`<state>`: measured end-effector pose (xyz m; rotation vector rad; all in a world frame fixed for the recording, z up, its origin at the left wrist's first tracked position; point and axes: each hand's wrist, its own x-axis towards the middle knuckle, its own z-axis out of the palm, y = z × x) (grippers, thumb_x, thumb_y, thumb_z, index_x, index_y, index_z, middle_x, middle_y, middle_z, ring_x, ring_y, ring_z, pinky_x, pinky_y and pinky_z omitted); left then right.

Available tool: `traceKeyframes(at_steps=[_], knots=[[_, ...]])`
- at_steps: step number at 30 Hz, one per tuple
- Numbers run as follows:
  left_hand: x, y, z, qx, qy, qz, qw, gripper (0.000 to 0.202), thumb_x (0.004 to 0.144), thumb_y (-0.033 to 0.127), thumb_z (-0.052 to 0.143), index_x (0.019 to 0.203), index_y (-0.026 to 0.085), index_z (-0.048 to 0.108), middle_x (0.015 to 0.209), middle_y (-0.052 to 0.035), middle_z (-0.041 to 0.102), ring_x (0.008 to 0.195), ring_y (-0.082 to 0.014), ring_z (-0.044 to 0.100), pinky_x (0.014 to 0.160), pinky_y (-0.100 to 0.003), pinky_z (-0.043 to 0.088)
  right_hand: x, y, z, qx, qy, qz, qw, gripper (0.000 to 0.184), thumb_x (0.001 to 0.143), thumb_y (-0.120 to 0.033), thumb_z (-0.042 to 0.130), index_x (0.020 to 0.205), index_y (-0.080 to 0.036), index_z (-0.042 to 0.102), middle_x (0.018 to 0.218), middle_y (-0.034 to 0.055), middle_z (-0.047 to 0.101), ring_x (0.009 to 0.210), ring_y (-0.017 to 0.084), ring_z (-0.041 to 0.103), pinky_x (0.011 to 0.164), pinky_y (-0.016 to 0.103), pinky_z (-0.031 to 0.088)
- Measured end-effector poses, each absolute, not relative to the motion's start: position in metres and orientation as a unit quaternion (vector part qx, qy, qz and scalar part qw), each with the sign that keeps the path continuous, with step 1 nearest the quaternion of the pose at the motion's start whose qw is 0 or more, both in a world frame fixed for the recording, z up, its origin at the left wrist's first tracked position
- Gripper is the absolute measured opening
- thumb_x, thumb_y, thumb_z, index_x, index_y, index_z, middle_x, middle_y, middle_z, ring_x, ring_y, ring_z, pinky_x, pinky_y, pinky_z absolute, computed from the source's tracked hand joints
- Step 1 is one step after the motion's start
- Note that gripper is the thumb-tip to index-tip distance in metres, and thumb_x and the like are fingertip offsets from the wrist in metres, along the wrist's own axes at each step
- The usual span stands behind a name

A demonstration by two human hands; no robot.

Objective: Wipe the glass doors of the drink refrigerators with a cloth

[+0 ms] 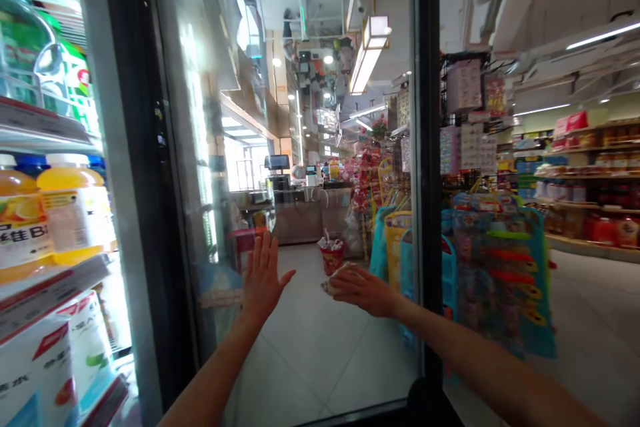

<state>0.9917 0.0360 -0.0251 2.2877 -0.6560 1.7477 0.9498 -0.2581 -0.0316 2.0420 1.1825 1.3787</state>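
Observation:
An open glass cooler door (310,167) with a black frame stands in front of me. My left hand (261,277) lies flat on the glass with fingers stretched upward. My right hand (361,289) presses a crumpled pale cloth (334,278) against the glass, fingers closed over it. Both forearms reach in from the bottom of the view.
Cooler shelves at the left hold orange juice bottles (70,210), green bottles (75,80) and white cartons (60,353). Through the glass I see a tiled shop floor, a checkout counter (300,210), a red bin (332,257) and blue display racks (500,273). Stocked shelves (595,180) run along the right.

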Motion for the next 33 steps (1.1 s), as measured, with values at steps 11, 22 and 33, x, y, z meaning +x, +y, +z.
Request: traceKeyframes(at_steps=[11, 22, 33], knots=[[0.992, 0.046, -0.025, 0.762, -0.237, 0.602, 0.046, 0.078, 0.087, 0.052, 0.041, 0.147, 0.016, 0.006, 0.149, -0.0157, 0.026, 0.141, -0.0272, 0.014, 0.111, -0.048, 0.025, 0.961, -0.235, 0.000, 0.700, 0.430, 0.534, 0.199, 0.042, 0.087, -0.012, 0.043, 0.124, -0.029, 0.053, 0.142, 0.0005, 0.044, 0.137, 0.015, 0.027, 0.114, 0.044, 0.024], [0.994, 0.051, -0.029, 0.754, -0.234, 0.613, 0.027, 0.072, 0.089, 0.051, 0.038, 0.146, 0.016, 0.011, 0.148, -0.0146, 0.030, 0.140, -0.0264, 0.019, 0.109, -0.046, 0.027, 0.967, -0.220, 0.009, 0.706, 0.437, 0.523, 0.192, 0.042, 0.086, -0.017, 0.046, 0.125, -0.028, 0.053, 0.141, 0.0018, 0.045, 0.135, 0.017, 0.031, 0.114, 0.046, 0.023], [0.994, 0.060, -0.031, 0.741, -0.240, 0.627, -0.014, 0.066, 0.091, 0.048, 0.031, 0.146, 0.014, 0.015, 0.145, -0.0144, 0.035, 0.139, -0.0255, 0.023, 0.109, -0.045, 0.026, 0.966, -0.216, 0.016, 0.713, 0.400, 0.553, 0.161, 0.043, 0.086, -0.016, 0.045, 0.126, -0.028, 0.052, 0.138, 0.0026, 0.049, 0.135, 0.017, 0.033, 0.114, 0.045, 0.024]])
